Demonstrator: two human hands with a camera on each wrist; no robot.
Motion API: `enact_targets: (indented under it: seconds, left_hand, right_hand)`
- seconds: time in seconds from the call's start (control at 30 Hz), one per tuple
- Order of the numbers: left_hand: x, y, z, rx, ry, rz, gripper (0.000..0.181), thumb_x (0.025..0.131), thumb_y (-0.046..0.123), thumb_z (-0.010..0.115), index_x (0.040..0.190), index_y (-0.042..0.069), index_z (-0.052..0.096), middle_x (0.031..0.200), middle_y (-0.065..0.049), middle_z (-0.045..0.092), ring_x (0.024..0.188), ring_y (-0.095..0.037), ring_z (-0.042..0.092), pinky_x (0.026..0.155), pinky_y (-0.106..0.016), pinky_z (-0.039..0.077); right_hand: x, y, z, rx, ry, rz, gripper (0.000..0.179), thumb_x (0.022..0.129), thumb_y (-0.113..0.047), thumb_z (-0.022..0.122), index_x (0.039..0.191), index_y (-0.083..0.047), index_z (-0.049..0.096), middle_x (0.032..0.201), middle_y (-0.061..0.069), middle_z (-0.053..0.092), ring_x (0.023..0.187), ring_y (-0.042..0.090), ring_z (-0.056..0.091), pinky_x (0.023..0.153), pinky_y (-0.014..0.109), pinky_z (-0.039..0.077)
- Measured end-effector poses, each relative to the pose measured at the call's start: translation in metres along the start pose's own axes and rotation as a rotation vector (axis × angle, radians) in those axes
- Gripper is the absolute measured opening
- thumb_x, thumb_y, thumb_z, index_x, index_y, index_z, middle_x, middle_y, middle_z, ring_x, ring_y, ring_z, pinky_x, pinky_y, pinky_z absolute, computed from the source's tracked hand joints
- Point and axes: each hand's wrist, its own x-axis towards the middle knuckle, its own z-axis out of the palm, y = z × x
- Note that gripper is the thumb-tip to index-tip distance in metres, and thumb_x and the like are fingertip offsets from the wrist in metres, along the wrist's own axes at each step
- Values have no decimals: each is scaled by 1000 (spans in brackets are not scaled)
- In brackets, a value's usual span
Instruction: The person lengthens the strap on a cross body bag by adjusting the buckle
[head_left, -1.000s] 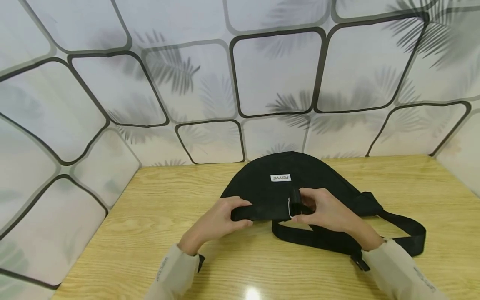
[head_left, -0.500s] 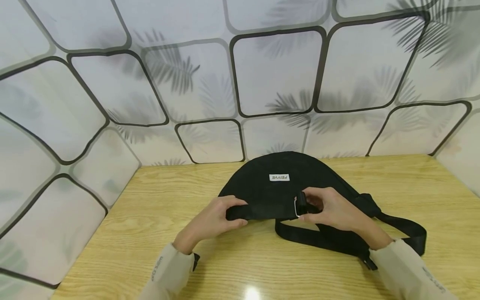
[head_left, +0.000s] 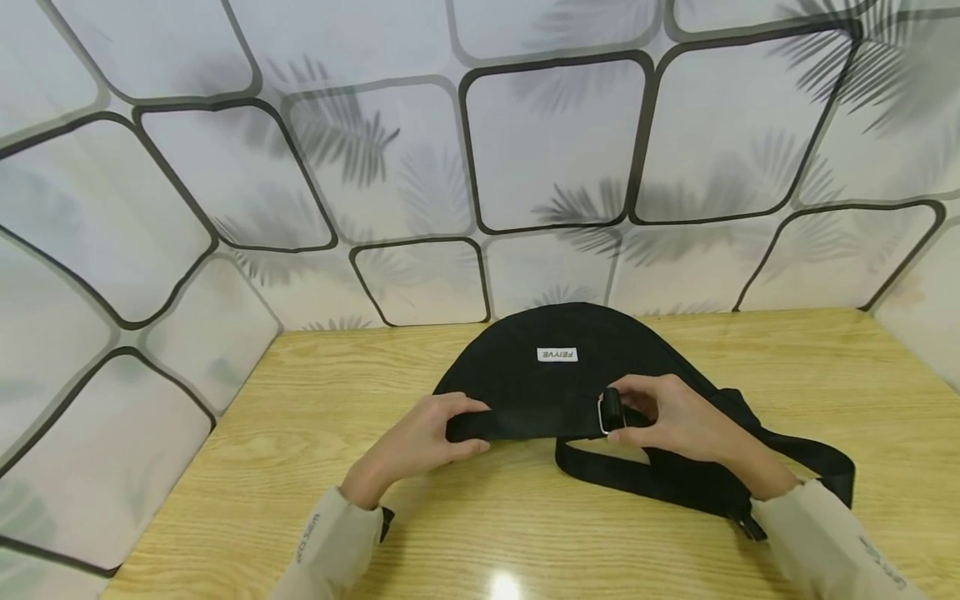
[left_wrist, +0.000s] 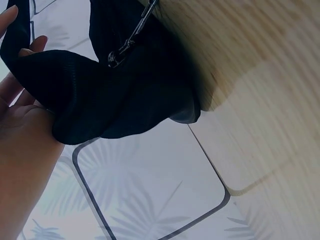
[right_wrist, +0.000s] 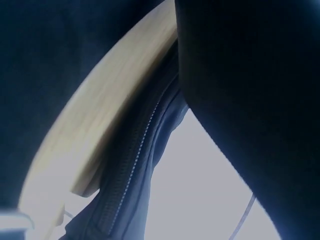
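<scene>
A black sling bag (head_left: 525,379) with a small white label (head_left: 557,355) lies at the back of the table. My left hand (head_left: 427,437) grips a wide black strap along its lower left edge, thumb below and fingers above. In the left wrist view this left hand (left_wrist: 25,120) shows beside the dark cloth, near a metal zipper pull (left_wrist: 131,37). My right hand (head_left: 663,417) pinches the strap's folded end, just right of a silver metal ring (head_left: 602,415). Close dark cloth and a zipper (right_wrist: 134,167) fill much of the right wrist view, hiding my right fingers there.
A long strap loop (head_left: 817,457) trails to the right of the bag. Its black plastic buckle (head_left: 748,527) lies by the right sleeve. Patterned cloth walls (head_left: 555,142) rise behind and to the left of the wooden table (head_left: 315,392).
My hands have drawn slightly apart, the left moving left and the right moving right with the metal ring. The bag has shifted a little to the left.
</scene>
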Motion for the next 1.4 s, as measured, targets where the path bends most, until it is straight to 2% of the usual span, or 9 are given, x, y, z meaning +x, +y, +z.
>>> enact_targets:
  seconds: [0.2,0.3,0.43,0.6,0.83,0.93,1.07,1.3,1.4]
  left_hand:
    - [-3,-1,-3,-15,-3,-19,43,93,17,76,130,-3,65,119,-12,67,104,-23,65,89,-38,53]
    - [-5,-3,-5,-10,1,-18,42,93,15,76,129,-4,65,117,-11,68,102,-23,65,89,-38,53]
    - [-9,-7,-8,-8,5,-14,40,93,13,76,128,-5,65,113,-10,68,97,-21,65,87,-38,54]
    - [-10,-10,-10,-4,3,-4,40,94,14,75,127,-5,65,115,-12,68,101,-24,66,87,-39,54]
    - [-9,-8,-12,27,-58,-32,45,94,17,76,131,-4,64,128,-18,65,116,-34,62,95,-47,51]
    - [-5,-5,-10,30,-83,-13,46,94,20,76,131,-4,63,116,-13,66,103,-28,64,89,-40,53]
    - [3,2,-7,30,-56,32,45,94,22,76,129,-4,64,99,-6,61,86,-19,58,75,-30,51]
    - [29,20,6,2,-39,107,42,97,21,73,129,-3,64,110,-12,62,95,-23,59,75,-29,51]
    - [38,28,11,-17,-37,113,42,96,20,73,130,-3,63,114,-13,62,98,-25,60,77,-30,51]
  right_hand:
    - [-7,4,-5,-45,23,12,41,86,-13,83,119,5,66,101,1,67,85,7,64,70,27,53]
    - [-12,6,-9,-53,43,5,38,86,-12,82,118,2,68,100,0,65,83,7,61,68,27,52]
    - [-17,8,-12,-22,55,-25,34,85,-6,81,117,1,68,96,-2,65,78,8,61,64,27,50]
    - [-18,9,-12,-3,49,-51,35,86,-5,80,117,2,67,95,-4,66,76,8,62,62,27,49]
    - [-19,8,-10,18,53,-44,38,86,-5,80,120,4,66,101,1,68,84,7,65,67,27,52]
    - [-19,7,-10,23,49,-34,39,87,-5,80,121,5,64,102,3,69,86,7,65,70,26,53]
    - [-17,6,-10,43,32,-32,41,87,-5,80,123,7,63,104,7,69,87,9,66,70,26,53]
    - [-12,2,-6,50,38,-32,39,88,-6,80,121,8,63,100,6,69,80,11,65,66,27,53]
    - [-9,1,-3,23,62,-50,38,87,-6,81,119,7,64,98,3,69,78,9,65,65,27,53]
